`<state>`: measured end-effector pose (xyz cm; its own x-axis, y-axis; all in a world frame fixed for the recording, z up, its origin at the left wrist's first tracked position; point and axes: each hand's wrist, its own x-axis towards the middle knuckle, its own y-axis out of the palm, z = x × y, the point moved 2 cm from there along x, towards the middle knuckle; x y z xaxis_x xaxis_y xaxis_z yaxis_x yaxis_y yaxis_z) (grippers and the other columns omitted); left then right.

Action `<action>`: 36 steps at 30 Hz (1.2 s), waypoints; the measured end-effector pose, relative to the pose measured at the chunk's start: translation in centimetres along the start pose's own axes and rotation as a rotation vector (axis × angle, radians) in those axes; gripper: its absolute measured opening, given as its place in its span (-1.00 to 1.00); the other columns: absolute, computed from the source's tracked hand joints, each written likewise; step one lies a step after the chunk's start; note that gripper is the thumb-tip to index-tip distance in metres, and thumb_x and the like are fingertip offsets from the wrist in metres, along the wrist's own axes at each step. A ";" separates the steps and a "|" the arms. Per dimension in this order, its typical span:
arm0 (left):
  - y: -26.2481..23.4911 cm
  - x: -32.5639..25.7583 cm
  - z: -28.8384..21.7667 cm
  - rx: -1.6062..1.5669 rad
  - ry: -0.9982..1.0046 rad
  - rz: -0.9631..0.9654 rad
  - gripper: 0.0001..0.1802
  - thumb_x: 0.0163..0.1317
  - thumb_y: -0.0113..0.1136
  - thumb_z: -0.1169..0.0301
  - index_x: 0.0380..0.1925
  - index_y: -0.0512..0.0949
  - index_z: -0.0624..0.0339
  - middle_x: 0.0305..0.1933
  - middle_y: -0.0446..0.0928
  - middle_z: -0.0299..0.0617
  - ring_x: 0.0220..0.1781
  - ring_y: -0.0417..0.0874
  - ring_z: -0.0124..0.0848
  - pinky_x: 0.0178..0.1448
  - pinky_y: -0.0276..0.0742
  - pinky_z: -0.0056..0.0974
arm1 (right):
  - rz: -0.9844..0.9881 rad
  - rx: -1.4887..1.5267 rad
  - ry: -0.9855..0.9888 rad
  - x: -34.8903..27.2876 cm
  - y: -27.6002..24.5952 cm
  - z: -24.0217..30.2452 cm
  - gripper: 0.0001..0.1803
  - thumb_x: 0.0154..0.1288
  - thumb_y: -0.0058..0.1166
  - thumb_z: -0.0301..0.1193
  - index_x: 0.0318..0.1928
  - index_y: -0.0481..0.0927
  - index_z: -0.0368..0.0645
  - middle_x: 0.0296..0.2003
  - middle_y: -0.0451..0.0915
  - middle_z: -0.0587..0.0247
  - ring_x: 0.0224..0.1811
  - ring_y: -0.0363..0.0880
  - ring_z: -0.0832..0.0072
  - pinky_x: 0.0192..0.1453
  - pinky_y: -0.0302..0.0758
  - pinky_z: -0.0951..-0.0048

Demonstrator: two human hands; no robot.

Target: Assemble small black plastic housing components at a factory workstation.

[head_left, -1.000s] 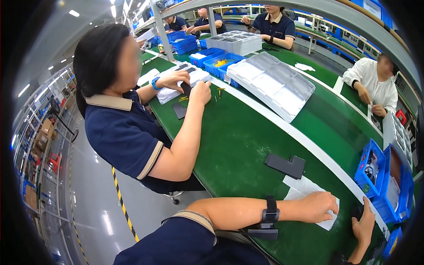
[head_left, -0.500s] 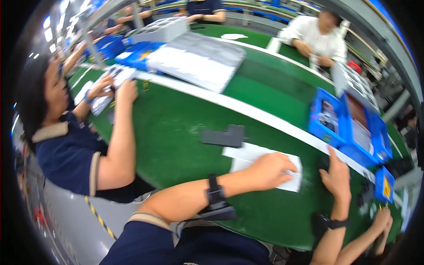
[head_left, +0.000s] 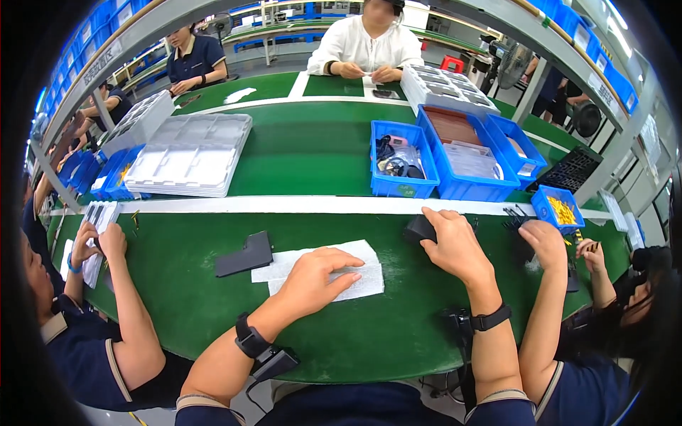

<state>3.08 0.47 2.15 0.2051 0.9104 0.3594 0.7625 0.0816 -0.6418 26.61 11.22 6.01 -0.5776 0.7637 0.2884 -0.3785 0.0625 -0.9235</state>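
Note:
My left hand [head_left: 316,280] is over a white cloth [head_left: 366,270] on the green tabletop, thumb and fingers apart with nothing between them. Left of the cloth lies a flat dark-grey L-shaped piece [head_left: 245,257], partly beside the cloth's edge. Farther right, my right hand [head_left: 460,247] has its thumb and fingers on either side of a small black block [head_left: 419,229], which rests on the table. The hand covers the block's right end. Both my wrists carry black straps with a device.
Blue bins [head_left: 405,186] stand beyond a white strip [head_left: 298,206]. White trays [head_left: 188,160] are stacked at the far left. A small blue bin [head_left: 558,209] holds yellow pieces. Co-workers' hands are close on both sides: one [head_left: 547,245] right of mine, others [head_left: 99,245] at left.
The view has swung to the right and levelled. Against the cloth, my left hand has drawn back a little toward the left. My right hand stays at the black block.

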 end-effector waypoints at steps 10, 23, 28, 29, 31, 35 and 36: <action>-0.3 0.2 -0.1 -0.003 0.039 -0.025 -0.77 0.16 0.32 0.38 -0.20 0.68 0.21 -0.16 0.68 -0.08 -0.11 0.68 -0.16 -0.02 0.58 -0.20 | -0.027 -0.132 0.030 0.3 0.7 0.8 -0.39 -0.11 0.40 -0.50 0.05 0.55 -0.37 -0.25 0.63 -0.13 -0.14 0.58 0.00 0.05 0.41 0.13; 0.2 -0.3 0.5 -0.027 0.044 -0.016 -0.74 0.19 0.30 0.34 -0.13 0.66 0.18 -0.13 0.66 -0.07 -0.07 0.66 -0.15 0.02 0.58 -0.15 | -0.193 -0.015 -0.002 0.1 1.0 1.3 -0.52 -0.10 0.33 -0.58 -0.06 0.59 -0.43 -0.26 0.61 -0.19 -0.17 0.56 -0.08 -0.03 0.48 0.08; 0.2 -0.4 0.7 -0.034 0.014 -0.013 -0.73 0.21 0.27 0.35 -0.11 0.66 0.19 -0.11 0.66 -0.07 -0.04 0.64 -0.14 0.05 0.57 -0.14 | -0.126 0.048 0.084 0.2 0.5 1.3 -0.53 -0.05 0.33 -0.57 -0.05 0.59 -0.46 -0.18 0.62 -0.22 -0.09 0.57 -0.09 0.06 0.47 0.11; 0.3 -0.4 0.8 -0.027 0.021 -0.016 -0.73 0.21 0.27 0.35 -0.12 0.66 0.19 -0.11 0.66 -0.08 -0.03 0.64 -0.13 0.06 0.57 -0.14 | -0.127 0.055 0.072 0.2 0.6 1.1 -0.53 -0.05 0.33 -0.57 -0.05 0.59 -0.46 -0.18 0.62 -0.22 -0.09 0.57 -0.09 0.06 0.47 0.11; 0.3 -0.4 0.9 -0.039 0.010 -0.013 -0.74 0.20 0.27 0.35 -0.12 0.66 0.19 -0.11 0.66 -0.08 -0.03 0.64 -0.13 0.06 0.56 -0.13 | -0.147 -0.009 0.019 0.1 0.8 1.0 -0.52 -0.05 0.33 -0.55 -0.04 0.59 -0.47 -0.18 0.62 -0.24 -0.11 0.59 -0.08 0.04 0.49 0.14; 0.7 -0.4 1.2 -0.061 0.022 -0.051 -0.76 0.18 0.28 0.36 -0.17 0.66 0.21 -0.13 0.66 -0.07 -0.04 0.64 -0.11 0.04 0.56 -0.12 | -0.155 0.002 0.097 0.3 0.7 1.1 -0.51 -0.05 0.35 -0.54 -0.03 0.59 -0.47 -0.16 0.62 -0.24 -0.08 0.60 -0.08 0.06 0.48 0.13; 0.8 -0.5 1.3 -0.055 0.026 -0.058 -0.76 0.17 0.29 0.35 -0.19 0.66 0.21 -0.13 0.66 -0.06 -0.05 0.64 -0.10 0.05 0.55 -0.11 | -0.155 0.003 0.122 0.3 0.8 1.0 -0.51 -0.03 0.34 -0.52 -0.03 0.60 -0.47 -0.15 0.62 -0.25 -0.06 0.59 -0.08 0.09 0.47 0.13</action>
<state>2.74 0.63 0.60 0.1744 0.8939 0.4129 0.8063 0.1110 -0.5810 25.41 10.87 5.58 -0.4203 0.8172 0.3945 -0.4589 0.1837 -0.8693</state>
